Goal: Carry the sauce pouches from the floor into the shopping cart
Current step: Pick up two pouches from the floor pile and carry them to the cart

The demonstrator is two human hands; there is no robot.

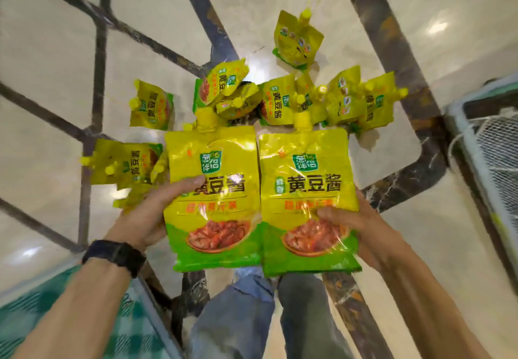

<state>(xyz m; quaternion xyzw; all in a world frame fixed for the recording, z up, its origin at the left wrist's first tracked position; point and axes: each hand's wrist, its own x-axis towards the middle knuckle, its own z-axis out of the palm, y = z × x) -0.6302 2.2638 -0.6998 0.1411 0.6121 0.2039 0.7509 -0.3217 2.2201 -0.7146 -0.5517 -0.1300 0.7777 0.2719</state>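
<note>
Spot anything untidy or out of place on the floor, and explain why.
Yes: yellow sauce pouches lie strewn on the marble floor, facing different ways, several overlapping in a heap; one lone pouch lies apart beyond them. No spill shows.

Our left hand (145, 215) and right hand (364, 229) fingers hide behind the yellow-green plastic sauce pouches (215, 168) we hold; the right edge cuts the white wire-mesh cart (493, 145).
</note>
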